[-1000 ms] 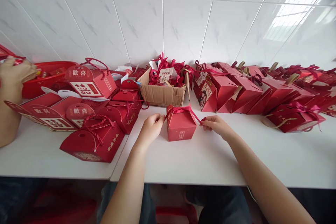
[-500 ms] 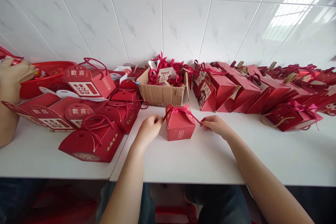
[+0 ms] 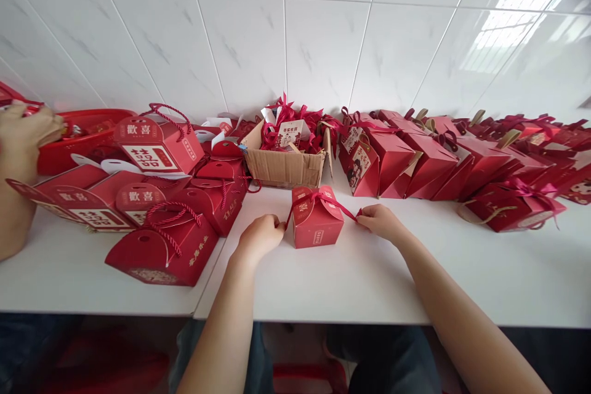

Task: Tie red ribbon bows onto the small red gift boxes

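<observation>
A small red gift box [image 3: 318, 225] stands upright on the white table in front of me. A dark red ribbon [image 3: 340, 204] crosses over its top, with a crossing or knot at the middle. My left hand [image 3: 262, 235] pinches one ribbon end just left of the box. On the other side my right hand [image 3: 379, 221] pinches the opposite end. Both ends are stretched outward and slope down from the box top. Neither hand touches the box itself.
Behind the box sits a cardboard carton [image 3: 286, 166] full of red ribbons. Red boxes with rope handles [image 3: 161, 246] stand left; rows of red boxes [image 3: 434, 163] fill the back right. Far left, another person's hand [image 3: 28, 135] is over a red basin [image 3: 53, 157].
My left hand has moved slightly down and outward, drawing the ribbon lower across the box top. My right hand has shifted a little outward. The box stays in place.
</observation>
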The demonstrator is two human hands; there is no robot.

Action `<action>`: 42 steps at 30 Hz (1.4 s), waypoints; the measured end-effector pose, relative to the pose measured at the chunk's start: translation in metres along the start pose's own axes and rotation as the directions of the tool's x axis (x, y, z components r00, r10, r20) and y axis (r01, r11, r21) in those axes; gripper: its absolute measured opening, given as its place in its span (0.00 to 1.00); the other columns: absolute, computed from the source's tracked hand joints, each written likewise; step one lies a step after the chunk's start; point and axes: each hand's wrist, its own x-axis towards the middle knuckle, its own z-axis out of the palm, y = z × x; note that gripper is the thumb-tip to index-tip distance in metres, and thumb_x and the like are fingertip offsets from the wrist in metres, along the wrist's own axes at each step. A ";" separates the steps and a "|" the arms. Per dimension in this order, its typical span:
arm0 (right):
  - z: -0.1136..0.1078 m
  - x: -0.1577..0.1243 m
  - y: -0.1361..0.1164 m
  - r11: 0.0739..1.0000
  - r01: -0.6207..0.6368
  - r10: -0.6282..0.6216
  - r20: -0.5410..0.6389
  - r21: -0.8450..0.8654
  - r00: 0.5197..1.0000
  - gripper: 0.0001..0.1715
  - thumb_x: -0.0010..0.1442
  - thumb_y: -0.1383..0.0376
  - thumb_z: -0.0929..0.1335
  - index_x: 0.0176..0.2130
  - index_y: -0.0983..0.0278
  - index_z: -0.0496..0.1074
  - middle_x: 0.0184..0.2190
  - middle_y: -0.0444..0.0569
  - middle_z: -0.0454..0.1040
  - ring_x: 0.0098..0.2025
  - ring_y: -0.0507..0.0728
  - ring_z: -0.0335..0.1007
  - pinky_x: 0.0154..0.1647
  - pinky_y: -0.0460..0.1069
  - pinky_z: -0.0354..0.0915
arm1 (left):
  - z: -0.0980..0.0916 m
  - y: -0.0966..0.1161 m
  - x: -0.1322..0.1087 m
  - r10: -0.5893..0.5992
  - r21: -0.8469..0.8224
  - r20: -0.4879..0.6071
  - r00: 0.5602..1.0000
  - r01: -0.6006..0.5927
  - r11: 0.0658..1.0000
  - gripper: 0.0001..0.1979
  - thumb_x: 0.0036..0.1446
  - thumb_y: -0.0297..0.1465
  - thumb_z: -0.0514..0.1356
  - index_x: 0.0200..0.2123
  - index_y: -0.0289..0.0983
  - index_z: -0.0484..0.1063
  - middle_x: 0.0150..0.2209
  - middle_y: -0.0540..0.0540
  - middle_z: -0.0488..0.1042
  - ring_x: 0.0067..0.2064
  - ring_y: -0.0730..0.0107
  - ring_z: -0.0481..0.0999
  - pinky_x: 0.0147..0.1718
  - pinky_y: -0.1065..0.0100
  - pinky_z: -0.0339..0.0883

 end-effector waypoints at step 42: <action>-0.031 0.004 0.019 0.987 -0.159 0.154 -0.218 -0.004 0.964 0.07 0.44 0.64 0.65 0.21 0.64 0.72 0.18 0.48 0.71 0.24 0.56 0.67 0.27 0.49 0.59 | -0.012 -0.023 0.003 -0.096 0.178 -0.044 0.994 0.103 0.979 0.07 0.51 0.33 0.52 0.23 0.39 0.64 0.32 0.41 0.74 0.31 0.57 0.74 0.25 0.66 0.55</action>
